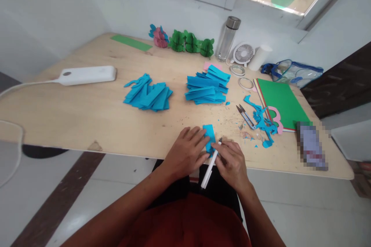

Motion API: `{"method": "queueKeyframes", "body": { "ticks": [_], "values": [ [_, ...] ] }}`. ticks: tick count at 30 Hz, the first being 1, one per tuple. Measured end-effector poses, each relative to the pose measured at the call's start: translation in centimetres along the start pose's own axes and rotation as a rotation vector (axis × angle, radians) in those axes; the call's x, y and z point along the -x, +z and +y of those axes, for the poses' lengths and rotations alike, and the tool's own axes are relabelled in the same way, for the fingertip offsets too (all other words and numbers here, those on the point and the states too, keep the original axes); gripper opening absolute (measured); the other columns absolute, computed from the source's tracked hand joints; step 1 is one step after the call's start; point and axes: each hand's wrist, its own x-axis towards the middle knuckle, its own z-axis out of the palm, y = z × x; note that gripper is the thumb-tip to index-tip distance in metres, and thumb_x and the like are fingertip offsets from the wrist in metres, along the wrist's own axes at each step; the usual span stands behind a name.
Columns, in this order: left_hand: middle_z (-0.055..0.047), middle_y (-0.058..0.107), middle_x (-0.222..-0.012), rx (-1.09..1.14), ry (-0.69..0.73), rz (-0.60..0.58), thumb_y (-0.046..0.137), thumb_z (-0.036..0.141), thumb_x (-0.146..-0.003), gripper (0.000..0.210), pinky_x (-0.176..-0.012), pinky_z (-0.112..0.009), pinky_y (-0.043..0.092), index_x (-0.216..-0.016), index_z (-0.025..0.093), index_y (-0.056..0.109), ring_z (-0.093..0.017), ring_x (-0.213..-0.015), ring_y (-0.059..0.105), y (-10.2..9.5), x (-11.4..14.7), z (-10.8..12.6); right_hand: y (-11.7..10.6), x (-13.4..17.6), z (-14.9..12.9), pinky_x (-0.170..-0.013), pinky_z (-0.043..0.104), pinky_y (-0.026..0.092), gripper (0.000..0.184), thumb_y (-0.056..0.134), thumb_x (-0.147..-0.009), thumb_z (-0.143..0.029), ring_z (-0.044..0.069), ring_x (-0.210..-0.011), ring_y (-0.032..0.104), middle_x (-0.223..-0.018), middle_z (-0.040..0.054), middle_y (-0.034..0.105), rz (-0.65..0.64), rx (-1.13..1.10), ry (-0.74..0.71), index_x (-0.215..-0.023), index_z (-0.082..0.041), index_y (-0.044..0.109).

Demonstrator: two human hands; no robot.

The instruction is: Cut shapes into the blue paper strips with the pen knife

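A small blue paper strip [209,134] lies on the table near the front edge. From its left side my left hand [187,148] rests on the table, fingers stretched out and their tips at the paper. A white pen [209,175] with a dark tip slants across my right hand [232,159], gripped between thumb and fingers beside the strip. Farther back sit a pile of blue paper strips [207,87] and, to its left, a stack of blue paper pieces [149,96]. Thread snips [245,116] lie right of my hands, next to tangled blue paper scraps [263,121].
Green paper sheets [285,102] and a pink paper shape [276,119] are at the right. Along the wall stand a glass bottle [227,42], a small fan [244,53] and green paper crafts [191,42]. A white power strip [88,75] lies at the left.
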Motion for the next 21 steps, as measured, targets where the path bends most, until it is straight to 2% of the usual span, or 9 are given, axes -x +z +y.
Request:
{"method": "queueKeyframes", "body": {
  "ticks": [16, 21],
  "values": [
    [-0.015, 0.058, -0.136, -0.006, -0.008, -0.01, 0.051, 0.034, -0.093, 0.038, -0.105, -0.054, 0.041, -0.125, 0.015, 0.061, -0.033, -0.125, 0.05, -0.19, -0.02, 0.22, 0.26, -0.05, 0.02, -0.084, 0.041, 0.05, 0.032, 0.053, -0.091, -0.012, 0.024, -0.096, 0.065, -0.096, 0.0091, 0.074, 0.019, -0.011, 0.024, -0.12, -0.018, 0.064],
    [-0.016, 0.059, -0.135, -0.004, -0.003, -0.005, 0.05, 0.034, -0.094, 0.039, -0.105, -0.055, 0.041, -0.127, 0.014, 0.059, -0.033, -0.124, 0.051, -0.06, 0.07, 0.18, 0.3, -0.05, 0.04, -0.083, 0.041, 0.05, 0.034, 0.052, -0.091, -0.012, 0.025, -0.096, 0.065, -0.095, 0.0082, 0.073, 0.006, -0.015, 0.04, -0.122, -0.021, 0.063]
  ]
}}
